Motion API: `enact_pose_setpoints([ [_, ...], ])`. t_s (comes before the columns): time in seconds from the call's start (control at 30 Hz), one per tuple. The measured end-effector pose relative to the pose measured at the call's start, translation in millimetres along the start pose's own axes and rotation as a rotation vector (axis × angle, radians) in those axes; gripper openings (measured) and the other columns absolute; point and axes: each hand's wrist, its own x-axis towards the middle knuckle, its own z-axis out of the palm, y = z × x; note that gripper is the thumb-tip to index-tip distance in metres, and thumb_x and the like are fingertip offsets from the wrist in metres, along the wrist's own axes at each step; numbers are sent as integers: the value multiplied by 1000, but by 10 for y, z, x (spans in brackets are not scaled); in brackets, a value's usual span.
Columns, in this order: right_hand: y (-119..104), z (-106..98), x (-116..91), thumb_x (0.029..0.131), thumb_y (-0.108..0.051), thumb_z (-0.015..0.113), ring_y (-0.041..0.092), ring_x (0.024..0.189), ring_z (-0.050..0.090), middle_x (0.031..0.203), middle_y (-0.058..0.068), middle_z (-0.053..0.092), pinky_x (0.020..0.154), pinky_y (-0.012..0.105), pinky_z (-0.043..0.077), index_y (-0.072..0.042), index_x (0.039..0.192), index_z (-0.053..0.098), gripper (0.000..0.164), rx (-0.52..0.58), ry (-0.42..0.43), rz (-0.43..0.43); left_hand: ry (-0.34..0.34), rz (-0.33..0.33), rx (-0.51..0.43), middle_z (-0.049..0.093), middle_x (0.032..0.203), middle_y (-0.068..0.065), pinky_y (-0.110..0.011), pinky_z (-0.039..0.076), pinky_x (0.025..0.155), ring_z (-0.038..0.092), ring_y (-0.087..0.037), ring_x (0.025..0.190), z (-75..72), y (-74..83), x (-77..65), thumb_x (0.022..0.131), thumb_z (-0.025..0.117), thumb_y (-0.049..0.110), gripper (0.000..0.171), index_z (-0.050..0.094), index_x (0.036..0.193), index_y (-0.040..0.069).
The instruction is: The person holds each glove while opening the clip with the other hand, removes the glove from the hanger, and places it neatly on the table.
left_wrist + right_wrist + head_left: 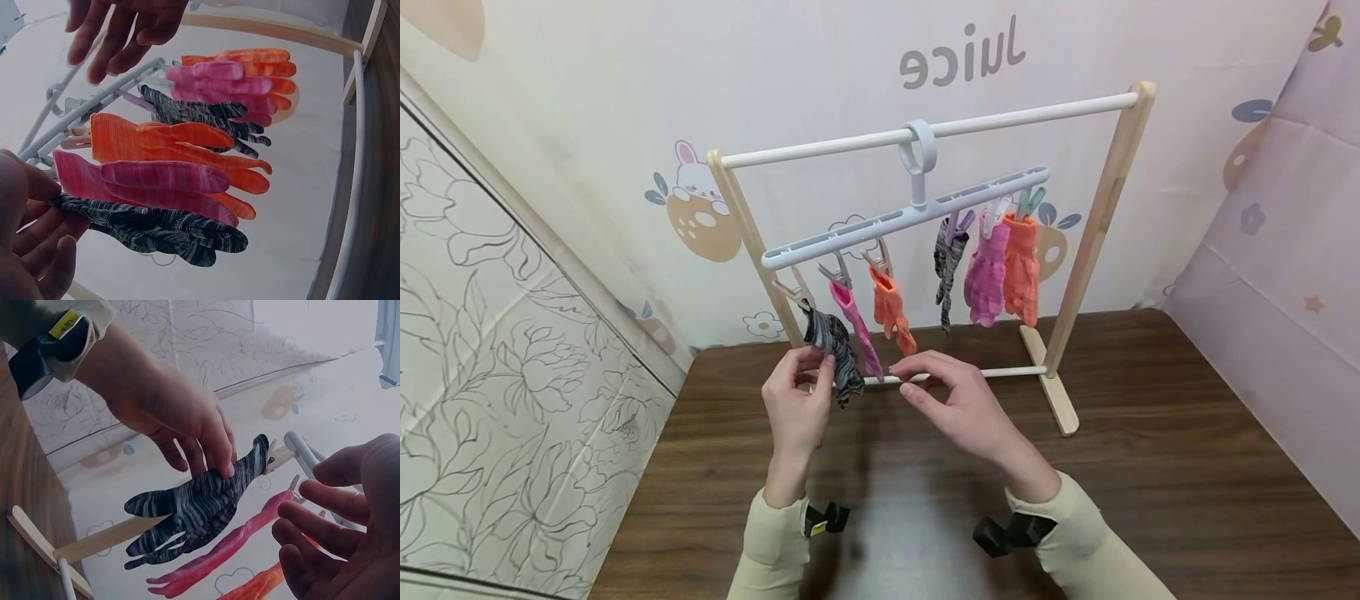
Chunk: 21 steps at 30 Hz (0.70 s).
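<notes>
My left hand pinches a black-and-grey knit glove between thumb and fingers, close to its cuff. That glove hangs from a pale clothespin at the left end of a hanger, its fingers dangling, as the right wrist view also shows. Beside it hang a pink glove and an orange glove, each on its own clothespin. My right hand hovers before the pink and orange gloves with loosely bent fingers, holding nothing.
A wooden rack stands on the brown table, its white top rod bearing the hanger's ring. Toward the hanger's right end hang another dark glove, pink glove and orange glove. A printed curtain is behind.
</notes>
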Motion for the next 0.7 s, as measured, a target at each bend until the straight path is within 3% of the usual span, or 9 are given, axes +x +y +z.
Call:
enact_pose_setpoints([
  [0.1,-16,14,24,93,-9,69,13,91,64,108,-5,69,78,32,53,-10,113,72,20,10,-5,-6,-5,0,-17,69,82,-19,-53,53,56,66,-30,69,-14,142,16,83,72,-9,8,67,89,-8],
  [0.2,-43,23,44,94,-11,69,13,89,64,108,-7,69,76,30,53,-13,114,72,20,16,-8,-4,-10,0,-20,68,82,-20,-54,53,56,66,-31,69,-28,233,21,83,71,-11,8,66,88,-9],
  [0.5,-89,48,97,96,-13,67,14,93,64,111,2,69,77,32,54,-14,114,71,19,36,-19,-7,-5,6,-25,69,82,-19,-53,53,55,67,-31,69,-12,250,-5,82,72,-11,9,66,88,-8],
  [0.7,-131,58,144,96,-12,67,13,96,64,111,0,69,80,34,55,-12,115,71,20,43,-26,-6,-9,-10,-15,69,82,-18,-47,54,56,67,-29,70,-19,281,-34,82,72,-11,9,66,88,-8],
])
